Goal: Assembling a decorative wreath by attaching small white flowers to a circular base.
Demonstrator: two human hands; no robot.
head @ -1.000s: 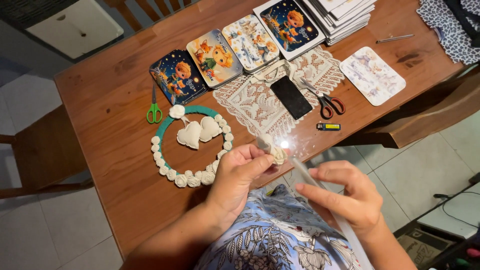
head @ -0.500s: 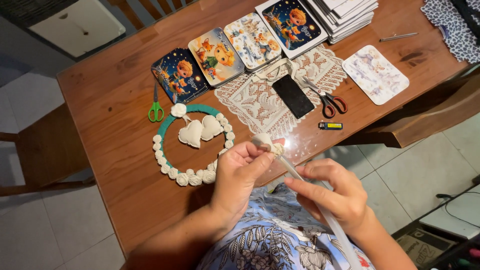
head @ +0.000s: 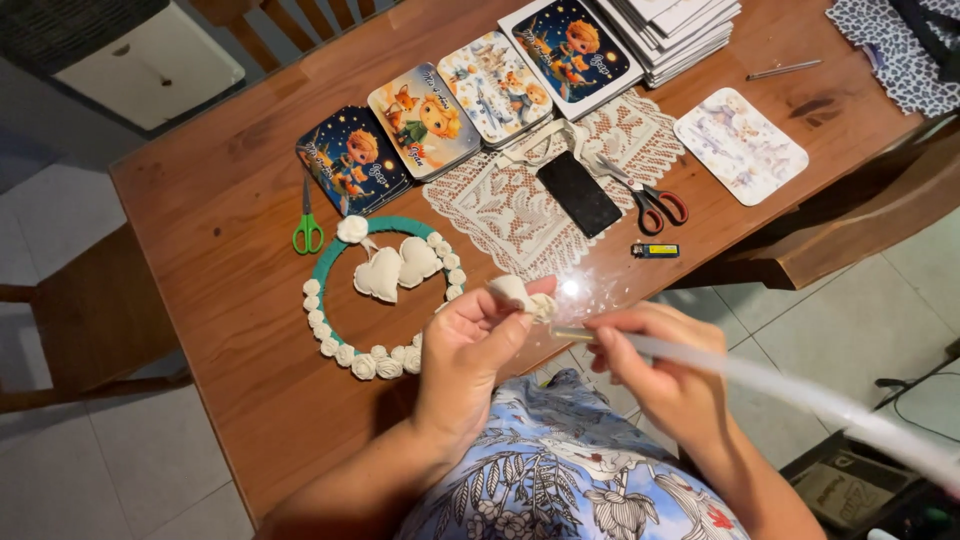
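At table edge, near centre: left hand [head: 470,345] pinching a small cream fabric rose [head: 520,295] between thumb and fingertips, held just above the wood. Right hand [head: 665,375] closed around a long translucent glue stick [head: 760,375], tip pointed at the rose, almost touching; far end blurred, running off lower right. Bright glare spot on table [head: 200,260] just beyond the rose. Left of the hands: teal ring [head: 375,285] lying flat, lower and left arc lined with cream roses, two cream hearts [head: 398,268] inside, touching each other. Green scissors [head: 307,225] just beside ring, upper left. Behind: lace doily [head: 500,200] with black phone [head: 578,193] on top; red-handled scissors [head: 650,198] at its right edge; lighter [head: 655,250] near, below those. Row of illustrated tins [head: 430,120] along far side, stack of books [head: 680,25] at far right of row. Pale printed card [head: 740,145] well apart, right.
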